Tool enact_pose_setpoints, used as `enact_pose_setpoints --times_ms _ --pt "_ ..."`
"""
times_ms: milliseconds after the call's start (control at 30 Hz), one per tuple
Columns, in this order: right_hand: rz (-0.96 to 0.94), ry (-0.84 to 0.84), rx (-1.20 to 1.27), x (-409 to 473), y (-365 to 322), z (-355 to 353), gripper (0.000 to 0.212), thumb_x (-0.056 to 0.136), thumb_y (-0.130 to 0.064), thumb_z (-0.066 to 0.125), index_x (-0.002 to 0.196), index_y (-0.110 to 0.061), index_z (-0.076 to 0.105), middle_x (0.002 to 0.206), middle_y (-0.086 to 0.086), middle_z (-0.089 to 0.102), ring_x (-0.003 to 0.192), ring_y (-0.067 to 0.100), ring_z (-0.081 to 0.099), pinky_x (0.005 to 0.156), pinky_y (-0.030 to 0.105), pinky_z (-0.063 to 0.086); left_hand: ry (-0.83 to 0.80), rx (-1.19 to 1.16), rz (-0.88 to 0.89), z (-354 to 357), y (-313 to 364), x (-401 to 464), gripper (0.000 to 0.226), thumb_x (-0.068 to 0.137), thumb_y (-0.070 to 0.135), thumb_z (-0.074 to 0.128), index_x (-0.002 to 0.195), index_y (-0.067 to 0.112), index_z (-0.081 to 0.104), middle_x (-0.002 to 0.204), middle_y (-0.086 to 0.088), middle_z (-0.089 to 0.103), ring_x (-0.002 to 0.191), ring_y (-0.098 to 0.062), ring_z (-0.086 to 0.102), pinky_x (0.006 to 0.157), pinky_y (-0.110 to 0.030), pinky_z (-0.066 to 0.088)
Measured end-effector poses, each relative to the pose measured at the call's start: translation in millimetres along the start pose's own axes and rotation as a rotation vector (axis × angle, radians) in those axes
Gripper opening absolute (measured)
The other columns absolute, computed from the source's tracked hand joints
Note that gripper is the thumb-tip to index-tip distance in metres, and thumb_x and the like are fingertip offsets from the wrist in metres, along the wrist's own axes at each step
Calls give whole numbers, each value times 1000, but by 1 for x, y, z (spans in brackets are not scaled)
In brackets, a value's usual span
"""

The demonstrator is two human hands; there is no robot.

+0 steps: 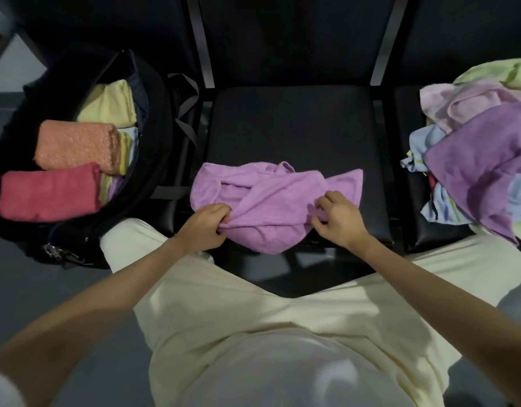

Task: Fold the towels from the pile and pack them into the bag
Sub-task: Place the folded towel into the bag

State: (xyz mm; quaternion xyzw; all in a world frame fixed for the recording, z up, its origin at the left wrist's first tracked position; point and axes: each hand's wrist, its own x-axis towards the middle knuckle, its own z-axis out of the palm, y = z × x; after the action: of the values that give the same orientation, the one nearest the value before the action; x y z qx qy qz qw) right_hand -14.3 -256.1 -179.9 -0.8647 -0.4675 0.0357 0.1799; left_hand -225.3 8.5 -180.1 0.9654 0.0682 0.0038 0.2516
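both hands pinch crumpled, fuzzy lilac towel.

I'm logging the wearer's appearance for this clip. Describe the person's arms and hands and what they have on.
Both forearms are bare, with no sleeve visible. The left hand and the right hand are bare too: no gloves, and no rings, watch or bracelet that I can make out. Below the arms the person wears a pale cream garment, loose and plain, without print or markings.
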Motion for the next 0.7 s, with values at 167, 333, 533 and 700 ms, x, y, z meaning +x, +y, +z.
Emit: enact_pose_setpoints --times_ms 167,333,533,700 --pt "250 2 29 47 -8 12 40 95 -19 48 132 -4 46 127 22 49 108 34 53 93 43 47 45 -272 -334 8 18 19 21 83 14 66 98 6 54 99 -1 62 89 -15 57 81 -30 46" --pt "524 -196 -19 79 -5 15 42 94 -16 45 133 -3 42 125 25 50 110 40 50 94 44 39 -82 -235 -506 9 23 45 41 84 19 70 118 2 54 107 -7 61 99 -23 58 86 -32 44" --pt "427 226 191 66 -7 -15 16 88 -6 49 98 -3 61 99 13 63 93 29 55 80 33 42 253 -88 -203 -5 36 41 30 78 13 49 101 2 66 93 -13 65 87 -29 61 80 -38 48" --pt "374 118 364 19 2 -20 7 81 -6 54 81 -12 54 77 1 58 73 20 55 59 29 42 231 -37 -51 -10 30 16 22 82 11 63 103 5 66 96 -7 66 90 -23 60 80 -31 46"
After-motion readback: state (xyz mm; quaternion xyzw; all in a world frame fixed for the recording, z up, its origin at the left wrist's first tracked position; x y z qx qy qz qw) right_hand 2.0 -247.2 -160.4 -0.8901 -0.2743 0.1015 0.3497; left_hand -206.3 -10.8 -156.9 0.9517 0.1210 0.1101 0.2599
